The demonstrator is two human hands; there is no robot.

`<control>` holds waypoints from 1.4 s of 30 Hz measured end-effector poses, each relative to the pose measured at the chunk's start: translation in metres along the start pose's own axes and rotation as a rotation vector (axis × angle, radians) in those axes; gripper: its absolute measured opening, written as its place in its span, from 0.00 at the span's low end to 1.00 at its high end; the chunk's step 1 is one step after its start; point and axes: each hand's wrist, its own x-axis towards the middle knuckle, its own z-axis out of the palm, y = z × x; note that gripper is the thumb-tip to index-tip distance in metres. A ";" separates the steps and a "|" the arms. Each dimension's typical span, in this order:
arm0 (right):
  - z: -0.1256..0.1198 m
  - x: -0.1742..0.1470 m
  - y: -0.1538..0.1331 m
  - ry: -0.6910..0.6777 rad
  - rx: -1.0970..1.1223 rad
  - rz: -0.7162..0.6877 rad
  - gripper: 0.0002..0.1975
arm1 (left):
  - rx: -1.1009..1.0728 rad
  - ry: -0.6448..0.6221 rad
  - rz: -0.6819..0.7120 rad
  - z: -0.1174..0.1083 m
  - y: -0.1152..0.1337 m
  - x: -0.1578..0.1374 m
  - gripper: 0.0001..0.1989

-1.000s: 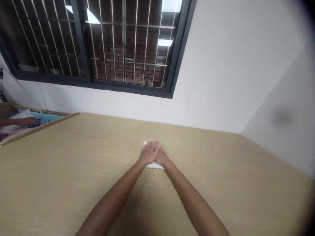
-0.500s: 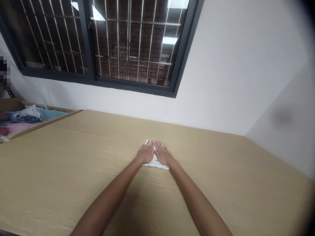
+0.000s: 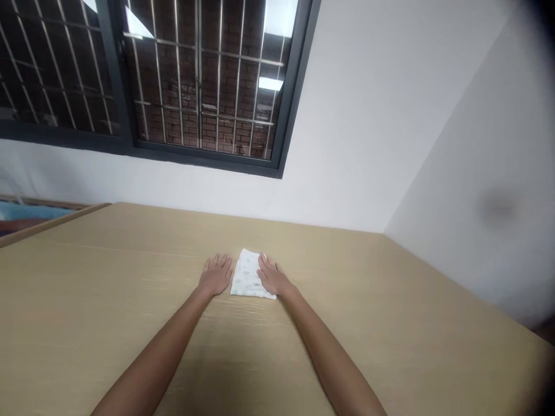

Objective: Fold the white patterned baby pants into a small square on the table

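Note:
A folded white cloth [image 3: 248,277] with a faint small print lies flat on the pale wood-coloured table [image 3: 143,312]. My right hand [image 3: 272,276] rests flat over the cloth's right part, fingers stretched out. Just left of the cloth, my left hand [image 3: 215,275] lies palm down above the table surface, its fingers spread and holding nothing. Between the two hands most of the cloth shows.
A white wall [image 3: 338,144] meets the table's far edge, with a dark-framed, barred window [image 3: 195,75] in it. Another wall [image 3: 468,190] runs along the right. At the far left, a wood-edged bin [image 3: 82,212] holds blue fabric.
My left hand has come off the cloth and moved left, uncovering much of it. My right hand stays on the cloth's right part. The view has swung a little to the right.

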 end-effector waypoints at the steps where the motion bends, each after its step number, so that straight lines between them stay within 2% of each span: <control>1: 0.000 -0.002 0.003 0.013 0.011 0.017 0.35 | 0.002 0.025 -0.007 -0.003 0.000 -0.002 0.29; 4: -0.001 -0.011 0.012 0.106 0.076 0.029 0.35 | -0.014 0.112 0.005 -0.014 0.007 -0.008 0.26; 6: -0.001 -0.022 0.016 0.210 0.135 -0.025 0.36 | -0.044 0.164 0.044 -0.021 0.019 -0.015 0.25; 8: -0.002 -0.037 0.018 0.306 0.191 -0.121 0.35 | -0.082 0.186 0.131 -0.027 0.033 -0.024 0.22; 10: -0.002 -0.055 0.018 0.365 0.229 -0.233 0.30 | -0.145 0.157 0.281 -0.028 0.045 -0.035 0.17; 13: 0.000 -0.080 0.016 0.363 0.235 -0.393 0.26 | -0.235 0.055 0.453 -0.025 0.057 -0.049 0.14; 16: 0.004 -0.094 0.011 0.367 0.237 -0.470 0.22 | -0.209 0.000 0.458 -0.024 0.060 -0.056 0.13; 19: 0.006 -0.097 0.001 0.376 0.251 -0.504 0.13 | -0.116 -0.002 0.449 -0.027 0.059 -0.062 0.12; 21: 0.005 -0.098 -0.006 0.356 0.250 -0.518 0.12 | -0.064 -0.006 0.442 -0.031 0.058 -0.066 0.11; 26: -0.001 -0.106 -0.016 0.364 0.297 -0.472 0.10 | -0.019 -0.018 0.365 -0.038 0.056 -0.069 0.14; 31: -0.001 -0.100 -0.016 0.434 0.446 -0.314 0.09 | -0.185 -0.054 0.336 -0.055 0.052 -0.062 0.09; 37: -0.010 -0.058 -0.010 0.388 0.756 -0.197 0.16 | -0.533 -0.153 0.285 -0.073 0.045 -0.025 0.09; 39: -0.014 -0.039 -0.006 0.384 0.818 -0.119 0.17 | -0.582 -0.159 0.253 -0.070 0.041 -0.007 0.12; 42: -0.015 -0.013 0.003 0.400 0.787 0.023 0.17 | -0.585 -0.130 0.186 -0.056 0.038 0.016 0.16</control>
